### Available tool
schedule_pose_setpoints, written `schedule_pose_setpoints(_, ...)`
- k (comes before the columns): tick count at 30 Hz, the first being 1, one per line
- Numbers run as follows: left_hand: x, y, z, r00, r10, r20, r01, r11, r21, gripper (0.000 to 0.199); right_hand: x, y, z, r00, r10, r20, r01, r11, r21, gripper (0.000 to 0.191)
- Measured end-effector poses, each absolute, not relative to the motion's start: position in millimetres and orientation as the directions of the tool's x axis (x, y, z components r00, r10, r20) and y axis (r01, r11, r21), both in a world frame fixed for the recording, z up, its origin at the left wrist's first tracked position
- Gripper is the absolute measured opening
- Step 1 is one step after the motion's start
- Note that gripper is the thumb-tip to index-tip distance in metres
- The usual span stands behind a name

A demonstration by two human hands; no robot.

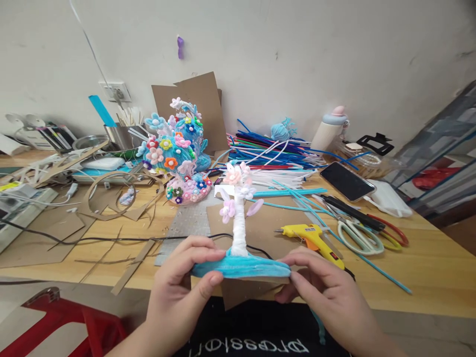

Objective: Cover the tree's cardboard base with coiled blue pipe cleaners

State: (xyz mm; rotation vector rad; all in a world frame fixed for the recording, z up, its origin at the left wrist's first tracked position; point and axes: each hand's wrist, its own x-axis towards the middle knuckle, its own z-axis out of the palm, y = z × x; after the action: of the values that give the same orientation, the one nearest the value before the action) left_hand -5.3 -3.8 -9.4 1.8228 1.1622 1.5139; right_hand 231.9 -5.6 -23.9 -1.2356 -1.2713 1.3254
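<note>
Between both hands, above the table's front edge, is a craft piece: a blue fuzzy base [249, 267] with a white wrapped stem [240, 223] standing upright on it. Pink and lilac pipe-cleaner flowers [233, 176] top the stem, and more sit along its sides. My left hand [186, 277] pinches the base's left end, thumb below and fingers on top. At the opposite end, my right hand [322, 282] grips it between thumb and fingers. Just behind my right hand lies a yellow hot glue gun [310, 238]. Brown cardboard [219, 223] lies behind the piece.
A blue flower-covered sculpture [174, 148] stands mid-table before upright cardboard [208, 106]. Piled pipe cleaners [267, 148] lie behind. At right are scissors [359, 238], a phone [347, 181] and a bottle [329, 130]. A black cable [111, 240] crosses the table. A red stool [74, 317] stands lower left.
</note>
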Motion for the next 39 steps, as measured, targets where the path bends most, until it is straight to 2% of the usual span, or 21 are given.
schedule_pose_setpoints(6,-4,0,-9,0.009,0.905,0.426,0.147,-0.422,0.894,0.006,233,-4,-23,-0.105,0.991,-0.084,0.051,-0.079,-0.996,0.019)
schedule_pose_setpoints(12,-9,2,-26,0.032,0.921,0.388,-0.044,-0.386,0.921,0.033,240,2,-28,-0.086,0.989,-0.118,0.086,-0.111,-0.99,0.023)
schedule_pose_setpoints(25,-1,4,-36,-0.094,0.925,0.367,-0.032,-0.371,0.928,0.01,242,3,-38,-0.035,0.991,-0.133,0.07,-0.13,-0.989,0.027)
schedule_pose_setpoints(32,-2,6,-40,-0.104,0.93,0.352,-0.056,-0.359,0.932,0.011,242,3,-39,-0.032,0.992,-0.122,0.079,-0.119,-0.99,0.023)
schedule_pose_setpoints(34,-2,8,-42,-0.093,0.925,0.368,-0.075,-0.375,0.924,0.015,242,4,-39,-0.025,0.992,-0.123,0.076,-0.121,-0.99,0.023)
schedule_pose_setpoints(39,-2,9,-47,-0.073,0.906,0.417,-0.122,-0.423,0.898,0.043,241,5,-38,-0.02,0.989,-0.147,0.055,-0.145,-0.988,0.027)
